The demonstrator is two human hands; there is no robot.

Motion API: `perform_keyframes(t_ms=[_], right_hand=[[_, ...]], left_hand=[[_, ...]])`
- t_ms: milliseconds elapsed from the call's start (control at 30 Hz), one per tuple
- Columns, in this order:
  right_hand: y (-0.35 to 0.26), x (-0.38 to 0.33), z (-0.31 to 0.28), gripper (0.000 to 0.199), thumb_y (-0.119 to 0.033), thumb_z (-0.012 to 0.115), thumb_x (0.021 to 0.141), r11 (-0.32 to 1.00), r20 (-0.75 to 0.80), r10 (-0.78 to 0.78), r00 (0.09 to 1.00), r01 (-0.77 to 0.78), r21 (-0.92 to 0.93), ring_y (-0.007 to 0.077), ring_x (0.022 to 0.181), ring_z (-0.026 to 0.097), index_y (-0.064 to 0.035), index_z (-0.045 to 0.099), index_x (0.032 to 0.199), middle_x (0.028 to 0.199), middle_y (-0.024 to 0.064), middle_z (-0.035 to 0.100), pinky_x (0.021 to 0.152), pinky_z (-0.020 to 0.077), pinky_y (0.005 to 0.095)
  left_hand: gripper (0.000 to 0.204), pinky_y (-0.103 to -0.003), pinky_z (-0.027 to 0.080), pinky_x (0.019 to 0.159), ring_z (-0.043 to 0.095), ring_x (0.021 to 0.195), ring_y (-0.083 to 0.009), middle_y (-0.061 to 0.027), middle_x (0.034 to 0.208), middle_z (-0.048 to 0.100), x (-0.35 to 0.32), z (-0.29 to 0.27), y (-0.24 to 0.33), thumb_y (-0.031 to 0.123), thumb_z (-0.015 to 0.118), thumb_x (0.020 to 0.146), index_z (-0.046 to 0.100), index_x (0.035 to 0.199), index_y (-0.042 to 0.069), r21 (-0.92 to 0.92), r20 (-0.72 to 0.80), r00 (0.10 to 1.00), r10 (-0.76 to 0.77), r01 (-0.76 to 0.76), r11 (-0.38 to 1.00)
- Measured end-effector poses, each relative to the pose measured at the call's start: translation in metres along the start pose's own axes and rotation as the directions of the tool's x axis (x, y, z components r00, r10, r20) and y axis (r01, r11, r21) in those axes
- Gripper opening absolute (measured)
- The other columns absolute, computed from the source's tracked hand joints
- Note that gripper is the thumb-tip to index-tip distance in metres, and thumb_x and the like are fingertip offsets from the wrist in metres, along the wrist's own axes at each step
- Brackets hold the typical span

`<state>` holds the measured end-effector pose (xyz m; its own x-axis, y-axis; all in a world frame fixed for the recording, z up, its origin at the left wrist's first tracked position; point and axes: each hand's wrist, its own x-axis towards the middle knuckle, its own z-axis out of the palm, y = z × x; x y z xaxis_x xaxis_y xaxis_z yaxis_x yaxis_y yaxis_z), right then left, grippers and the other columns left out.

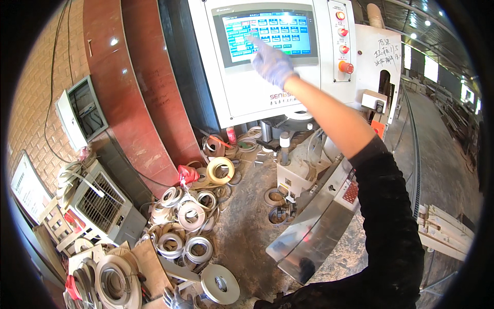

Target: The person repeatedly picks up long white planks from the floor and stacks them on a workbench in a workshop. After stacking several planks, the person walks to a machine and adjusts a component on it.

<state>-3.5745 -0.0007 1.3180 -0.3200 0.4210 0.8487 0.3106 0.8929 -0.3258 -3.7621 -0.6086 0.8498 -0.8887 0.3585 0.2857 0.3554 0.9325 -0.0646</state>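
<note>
My right hand (275,64), in a pale lavender-white glove, is raised to a touchscreen (303,45) on a white control panel. Its index finger stretches out at the left half of the screen, which shows rows of small icons on blue; whether the fingertip touches the glass I cannot tell. Nothing is held in it. Low at the bottom edge, my left hand (177,300) shows only in part, in a greyish glove with its fingers apart. It is beside a large pale roll of edge banding (220,285), and I see nothing in its grasp.
Red and orange buttons (343,49) line the panel's right side. Several banding rolls (191,215) are heaped on the floor at left, near a grey slatted crate (105,203). A shiny metal machine cover (309,239) slopes below my right arm. Red boards (128,92) lean against the brick wall.
</note>
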Motion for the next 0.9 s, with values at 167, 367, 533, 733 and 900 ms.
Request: perform_keyframes(t_ms=[167,367,533,733,900], right_hand=[[-0.022,-0.11,0.04,0.047,-0.024,0.052,0.086,0.989,0.276,-0.15,0.949,0.142,0.049,0.03,0.063,0.063,-0.0198,0.049,0.132,0.07,0.0154,0.061,0.061,0.0514,0.0432],[-0.064,-0.201,0.067,0.036,-0.027,0.055,0.084,0.961,0.454,-0.268,0.85,0.198,0.195,0.0336,0.061,0.064,-0.0202,0.058,0.119,0.07,0.0148,0.064,0.061,0.0518,0.0445],[-0.068,-0.264,0.133,0.037,-0.027,0.058,0.085,0.962,0.562,-0.147,0.814,-0.014,0.272,0.0298,0.072,0.065,-0.0245,0.06,0.122,0.084,0.0132,0.067,0.07,0.0512,0.0412],[-0.03,-0.375,0.216,0.043,-0.041,0.058,0.085,0.994,0.934,0.09,0.345,-0.085,-0.064,0.0268,0.086,0.065,-0.0279,0.056,0.126,0.098,0.0068,0.068,0.07,0.0494,0.0414],[-0.004,-0.462,0.252,0.043,-0.038,0.054,0.085,0.98,0.979,0.199,-0.045,0.018,-0.198,0.0294,0.093,0.064,-0.0228,0.057,0.125,0.108,0.0091,0.066,0.08,0.0482,0.0443]], left_hand=[[0.069,-0.055,0.03,0.106,0.035,0.131,-0.0403,-0.0167,0.147,0.036,0.013,0.009,-0.001,0.058,0.06,0.079,0.047,0.136,0.022,-0.057,0.057,0.998,0.008,-0.004,0.998],[0.064,-0.056,0.028,0.107,0.034,0.132,-0.0411,-0.0162,0.146,0.037,0.056,0.012,-0.006,0.057,0.06,0.078,0.049,0.134,0.027,-0.07,0.076,0.994,0.081,-0.076,0.995],[0.064,-0.055,0.028,0.107,0.035,0.132,-0.0413,-0.0168,0.146,0.037,0.099,0.024,-0.022,0.057,0.06,0.079,0.049,0.134,0.026,-0.094,0.056,0.982,0.179,-0.173,0.98],[0.071,-0.054,0.03,0.105,0.034,0.131,-0.041,-0.0194,0.148,0.033,0.14,0.036,-0.029,0.056,0.06,0.081,0.045,0.137,0.015,-0.148,0.04,0.966,0.254,-0.245,0.958],[0.075,-0.055,0.029,0.106,0.029,0.135,-0.0417,-0.0196,0.15,0.03,0.167,0.035,-0.025,0.056,0.061,0.08,0.044,0.138,0.013,-0.172,0.117,0.972,0.205,-0.184,0.968]])
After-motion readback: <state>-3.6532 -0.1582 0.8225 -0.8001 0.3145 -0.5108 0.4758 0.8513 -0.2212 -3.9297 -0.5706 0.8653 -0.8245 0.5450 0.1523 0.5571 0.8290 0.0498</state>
